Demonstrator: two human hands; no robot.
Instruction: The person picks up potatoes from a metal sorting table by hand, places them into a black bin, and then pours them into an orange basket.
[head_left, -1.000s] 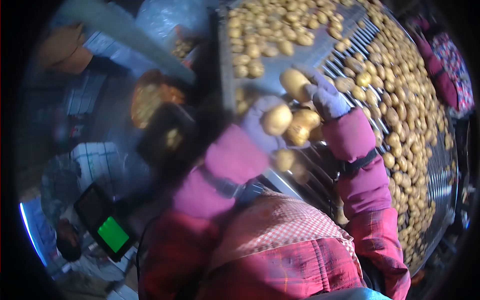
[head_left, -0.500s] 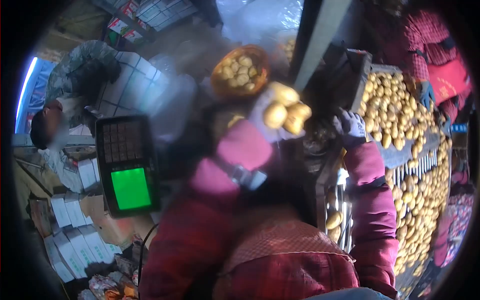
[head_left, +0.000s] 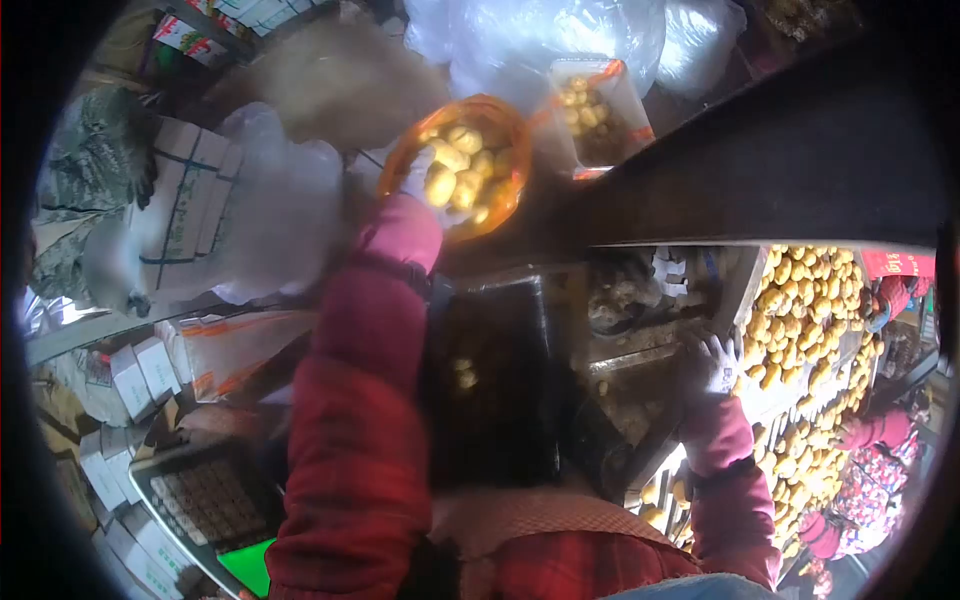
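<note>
My left hand (head_left: 418,172), in a pale glove, reaches over the round orange basket (head_left: 518,195) at the upper middle. It cups potatoes (head_left: 440,186) at the basket's near side; more potatoes lie in the basket behind them. Blur and the potatoes hide part of its fingers. My right hand (head_left: 720,366), also gloved, rests with its fingers spread at the wooden side board of the sorting table (head_left: 745,290). No object shows in it. Many potatoes (head_left: 800,300) cover that table to its right.
A white crate of potatoes (head_left: 610,152) stands beyond the basket. A dark beam (head_left: 760,150) crosses the upper right. At the lower left is a scale display (head_left: 215,505) with a green screen. A person in camouflage (head_left: 90,160) is at the left; a patterned sleeve (head_left: 880,490) shows right.
My left hand has carried several potatoes forward and left to the basket. The view has turned, so the scale display sits lower. My right hand stays at the table's side board.
</note>
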